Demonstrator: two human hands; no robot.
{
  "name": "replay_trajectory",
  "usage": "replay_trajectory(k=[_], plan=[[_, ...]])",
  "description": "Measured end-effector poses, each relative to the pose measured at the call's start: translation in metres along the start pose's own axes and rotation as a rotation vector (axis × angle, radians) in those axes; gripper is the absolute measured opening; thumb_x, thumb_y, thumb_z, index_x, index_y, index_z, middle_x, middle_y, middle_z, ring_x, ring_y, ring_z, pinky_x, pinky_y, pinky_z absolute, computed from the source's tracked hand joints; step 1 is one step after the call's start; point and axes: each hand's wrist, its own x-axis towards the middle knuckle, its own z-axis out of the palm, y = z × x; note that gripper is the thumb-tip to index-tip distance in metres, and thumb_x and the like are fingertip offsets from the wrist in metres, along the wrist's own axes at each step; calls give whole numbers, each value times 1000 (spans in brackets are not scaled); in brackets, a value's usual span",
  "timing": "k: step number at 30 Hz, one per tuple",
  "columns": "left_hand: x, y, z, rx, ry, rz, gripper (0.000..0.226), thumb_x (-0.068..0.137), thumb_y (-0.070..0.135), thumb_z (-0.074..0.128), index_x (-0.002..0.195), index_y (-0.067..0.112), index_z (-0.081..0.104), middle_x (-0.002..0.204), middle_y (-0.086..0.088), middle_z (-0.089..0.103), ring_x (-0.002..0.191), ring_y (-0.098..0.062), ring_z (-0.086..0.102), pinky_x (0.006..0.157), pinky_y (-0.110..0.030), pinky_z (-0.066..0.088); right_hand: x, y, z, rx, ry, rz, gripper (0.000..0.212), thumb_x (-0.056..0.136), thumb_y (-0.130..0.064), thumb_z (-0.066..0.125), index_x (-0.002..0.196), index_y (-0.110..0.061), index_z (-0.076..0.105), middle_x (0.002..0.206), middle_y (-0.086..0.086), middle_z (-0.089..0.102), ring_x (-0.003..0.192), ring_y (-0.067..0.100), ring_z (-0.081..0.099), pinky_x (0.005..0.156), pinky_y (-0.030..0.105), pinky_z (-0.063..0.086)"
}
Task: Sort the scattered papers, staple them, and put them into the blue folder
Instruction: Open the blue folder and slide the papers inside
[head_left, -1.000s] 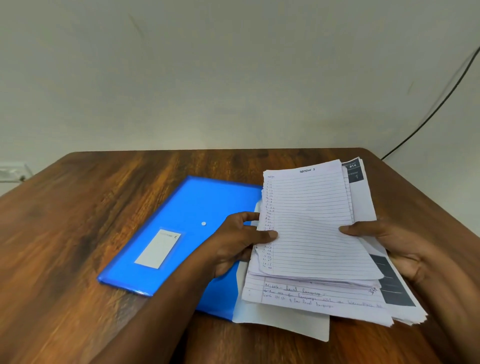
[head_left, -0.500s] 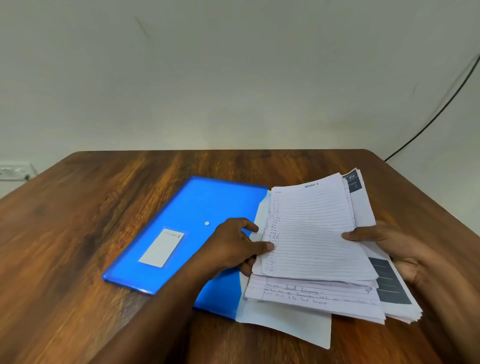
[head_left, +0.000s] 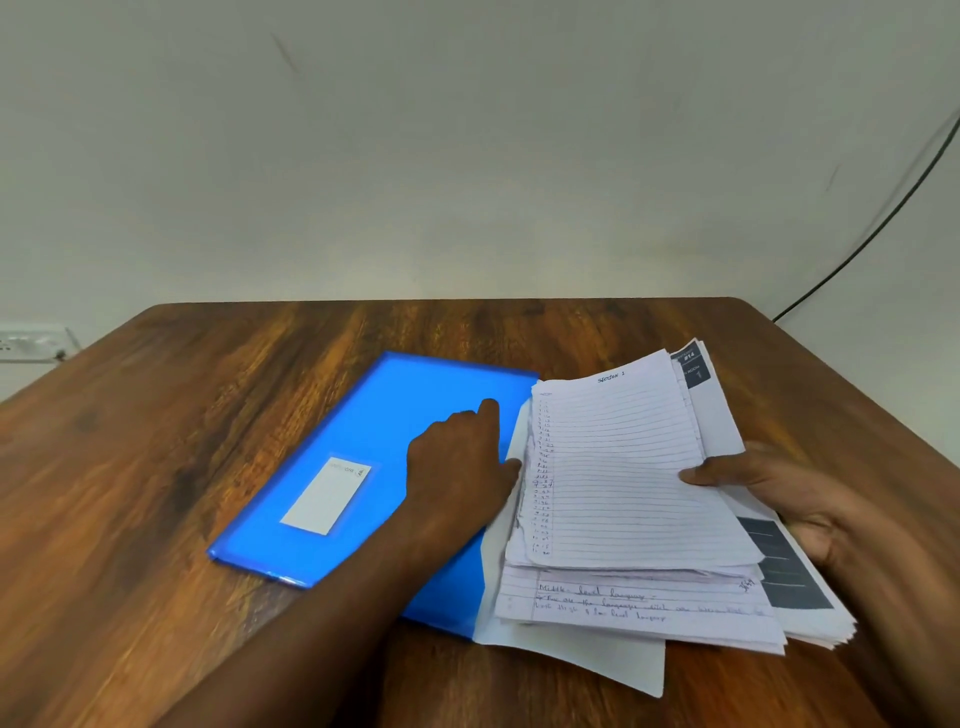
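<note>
Papers (head_left: 618, 483) sit in a loose, uneven stack at your right, fanned so several edges show: a lined sheet headed with a section title on top, a handwritten sheet poking out below it, and printed pages with dark panels at the far right. Your right hand (head_left: 779, 499) grasps the stack from its right edge, thumb laid over the top sheet and fingers under; that grip reads as a clamp to stop the sheets sliding apart while the other side is free.

Your left hand (head_left: 460, 473) lies on the blue folder (head_left: 374, 441), palm down, just beside the stack's left edge. Fingers look loosely curled and hold nothing that shows, so call it released, though the fingertips nearest the paper are partly hidden and you cannot tell whether they touch a sheet.

Folder lies flat and closed on the wooden table (head_left: 156, 467), white label (head_left: 327, 496) facing up, angled away to the left. Its right end runs under the stack, and one plain white sheet (head_left: 597, 660) juts out beneath everything at the near edge.

Judgement: sorting is still the step in hand. Edges are not squared, no stapler is in view, and nothing appears to be inside the folder. Holding the folder down with your left probably steadies it under the pile.
</note>
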Motion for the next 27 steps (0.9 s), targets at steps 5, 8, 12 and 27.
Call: replay_trajectory(k=[5, 8, 12, 27], plan=[[0, 6, 1, 21, -12, -83, 36, 84, 46, 66, 100, 23, 44, 98, 0, 63, 92, -27, 62, 66, -34, 37, 2, 4, -4, -19, -17, -30, 95, 52, 4, 91, 141, -7, 57, 133, 31, 64, 122, 54, 61, 89, 70, 55], [0, 14, -1, 38, -34, -98, 27, 82, 32, 65, 91, 23, 40, 93, 0, 63, 84, -26, 59, 64, -33, 34, 2, 4, -4, -18, -5, -36, 105, 41, 3, 99, 139, -6, 59, 132, 30, 65, 122, 54, 62, 85, 68, 57], [-1, 14, -3, 49, -38, -68, 26, 84, 28, 64, 77, 22, 40, 91, -2, 64, 87, -28, 63, 65, -32, 34, -1, 4, -3, -5, -11, -21, 116, 29, 1, 103, 136, -7, 60, 131, 30, 66, 119, 53, 63, 78, 64, 60], [3, -11, -13, -134, 68, -33, 11, 81, 17, 69, 91, 17, 72, 86, 0, 72, 86, -28, 63, 74, -44, 56, -9, -1, 8, -65, 47, -11, 55, 82, 5, 73, 135, -7, 60, 126, 27, 69, 111, 50, 68, 73, 60, 63]])
